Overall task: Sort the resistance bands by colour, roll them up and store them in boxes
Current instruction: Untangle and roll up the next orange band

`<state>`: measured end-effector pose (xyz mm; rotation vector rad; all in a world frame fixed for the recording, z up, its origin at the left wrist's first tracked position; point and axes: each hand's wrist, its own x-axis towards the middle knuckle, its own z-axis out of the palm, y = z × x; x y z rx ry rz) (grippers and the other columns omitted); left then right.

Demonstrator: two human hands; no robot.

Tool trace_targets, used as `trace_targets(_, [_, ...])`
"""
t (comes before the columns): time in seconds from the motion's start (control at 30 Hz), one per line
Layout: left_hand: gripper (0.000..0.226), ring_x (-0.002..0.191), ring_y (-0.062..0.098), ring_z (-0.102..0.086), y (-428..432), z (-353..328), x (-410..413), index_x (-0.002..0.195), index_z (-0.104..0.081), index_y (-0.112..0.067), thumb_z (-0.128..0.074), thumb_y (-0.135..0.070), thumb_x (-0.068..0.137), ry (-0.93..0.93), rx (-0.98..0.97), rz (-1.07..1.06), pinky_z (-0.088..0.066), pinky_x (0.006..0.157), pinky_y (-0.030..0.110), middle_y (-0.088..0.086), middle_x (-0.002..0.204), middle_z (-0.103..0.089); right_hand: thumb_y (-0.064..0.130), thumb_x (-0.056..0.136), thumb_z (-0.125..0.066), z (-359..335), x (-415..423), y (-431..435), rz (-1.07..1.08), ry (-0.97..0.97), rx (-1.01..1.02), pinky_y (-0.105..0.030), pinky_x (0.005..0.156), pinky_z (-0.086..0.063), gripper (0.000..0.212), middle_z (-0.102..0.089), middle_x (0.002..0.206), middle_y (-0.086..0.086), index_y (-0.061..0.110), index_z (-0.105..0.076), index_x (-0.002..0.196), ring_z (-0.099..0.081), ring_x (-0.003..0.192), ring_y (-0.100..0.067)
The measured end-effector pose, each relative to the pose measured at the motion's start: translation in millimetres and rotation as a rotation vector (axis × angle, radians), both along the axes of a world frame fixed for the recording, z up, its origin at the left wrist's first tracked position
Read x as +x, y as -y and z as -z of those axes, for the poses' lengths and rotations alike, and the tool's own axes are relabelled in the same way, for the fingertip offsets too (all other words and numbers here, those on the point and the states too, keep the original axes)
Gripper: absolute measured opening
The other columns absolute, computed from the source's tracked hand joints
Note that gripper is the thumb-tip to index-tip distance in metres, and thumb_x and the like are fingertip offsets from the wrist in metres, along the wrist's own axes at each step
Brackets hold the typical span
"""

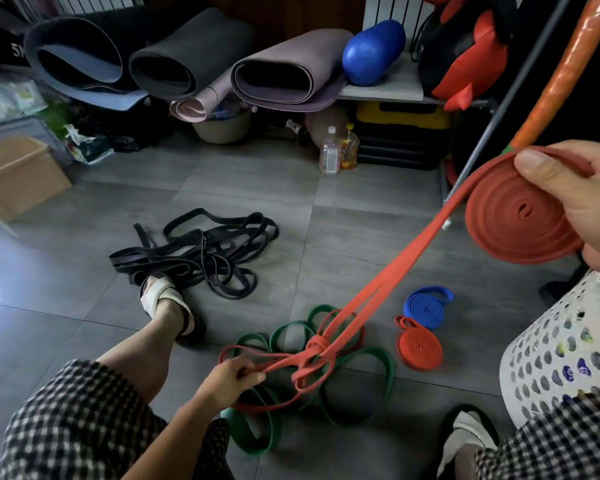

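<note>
My right hand [582,199] holds a partly rolled coil of red resistance band [513,216] up at the right, thumb across its top edge. The band's loose length [388,271] runs down left to a tangle of red loops [312,362] lying over several green bands [357,386] on the floor. My left hand [229,379] grips red strands at the tangle's left end. A rolled blue band [426,306] and a rolled red band [420,348] lie on the floor to the right. A heap of black bands [201,251] lies further back.
A cardboard box [18,174] stands at the left. A white perforated basket [561,351] sits by my right knee. Rolled mats [284,71], a blue ball [371,50] and bottles [329,150] line the back. My sandalled feet [167,303] rest on the grey tiles.
</note>
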<state>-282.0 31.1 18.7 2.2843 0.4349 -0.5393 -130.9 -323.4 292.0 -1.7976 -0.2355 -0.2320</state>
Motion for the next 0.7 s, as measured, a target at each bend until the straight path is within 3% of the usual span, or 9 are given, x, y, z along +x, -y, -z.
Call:
trace_targets(0.13, [0.014,0.077,0.015,-0.056,14,-2,6,0.084,-0.058,-0.023,-0.066,-0.034,0.082,-0.066,-0.034,0.032,-0.045,0.075,0.030,-0.002,0.079,-0.058,0.074,0.049,-0.069,-3,-7,-13,-0.102,0.038,-0.042,-0.015,0.060,-0.052,0.052,-0.069,0.067,0.013,0.030,-0.070,0.077,-0.063,0.060,-0.003])
trace_targets(0.2, [0.042,0.096,0.018,-0.060,21,-3,12,0.108,-0.061,-0.018,-0.067,-0.039,0.072,-0.066,-0.060,0.161,-0.046,0.088,0.028,0.002,0.100,-0.064,0.071,0.050,-0.069,-4,-12,-21,-0.139,0.056,-0.058,-0.011,0.057,-0.049,0.041,-0.067,0.063,0.017,0.037,-0.070,0.073,-0.061,0.057,0.001])
trace_targets(0.27, [0.052,0.116,0.022,-0.053,38,-10,26,0.128,-0.051,-0.014,-0.065,-0.026,0.079,0.032,-0.042,0.196,-0.040,0.100,0.027,0.008,0.125,-0.056,0.060,0.056,-0.068,-6,-17,-28,-0.186,0.079,-0.067,-0.008,0.056,-0.047,0.024,-0.066,0.059,0.019,0.040,-0.070,0.069,-0.060,0.055,0.004])
trace_targets(0.37, [0.068,0.130,0.015,-0.038,77,-25,54,0.142,-0.033,-0.016,-0.067,-0.013,0.082,0.264,-0.091,0.240,-0.026,0.103,0.018,0.001,0.140,-0.041,0.043,0.063,-0.066,-9,-24,-34,-0.241,0.102,-0.083,-0.007,0.057,-0.045,0.005,-0.064,0.057,0.020,0.042,-0.070,0.066,-0.058,0.054,0.005])
trace_targets(0.47, [0.083,0.121,0.025,-0.043,116,-28,74,0.142,-0.032,-0.023,-0.075,-0.026,0.071,0.171,-0.014,0.398,-0.033,0.099,0.024,0.007,0.133,-0.046,0.042,0.059,-0.073,-14,-26,-30,-0.224,0.119,-0.066,-0.007,0.057,-0.046,0.007,-0.064,0.056,0.020,0.042,-0.070,0.065,-0.059,0.054,0.004])
trace_targets(0.53, [0.067,0.112,0.031,-0.051,133,-25,73,0.133,-0.043,-0.022,-0.072,-0.029,0.073,0.095,0.074,0.422,-0.040,0.092,0.029,0.013,0.123,-0.053,0.044,0.060,-0.073,-17,-26,-24,-0.197,0.117,-0.022,-0.010,0.057,-0.048,0.010,-0.066,0.058,0.017,0.038,-0.071,0.067,-0.060,0.054,0.002])
trace_targets(0.6, [0.046,0.109,0.032,-0.054,145,-22,70,0.123,-0.051,-0.017,-0.065,-0.031,0.082,0.133,0.134,0.382,-0.042,0.088,0.033,0.013,0.118,-0.058,0.048,0.061,-0.068,-17,-25,-16,-0.162,0.116,0.001,-0.013,0.057,-0.050,0.018,-0.067,0.060,0.014,0.033,-0.071,0.070,-0.061,0.055,-0.001])
trace_targets(0.7, [0.039,0.107,0.035,-0.055,149,-28,72,0.121,-0.045,-0.009,-0.056,-0.027,0.088,0.171,0.218,0.300,-0.042,0.084,0.038,0.016,0.115,-0.060,0.046,0.062,-0.066,-13,-19,-2,-0.102,0.058,-0.009,-0.013,0.056,-0.050,0.017,-0.067,0.059,0.013,0.032,-0.071,0.068,-0.061,0.054,-0.001])
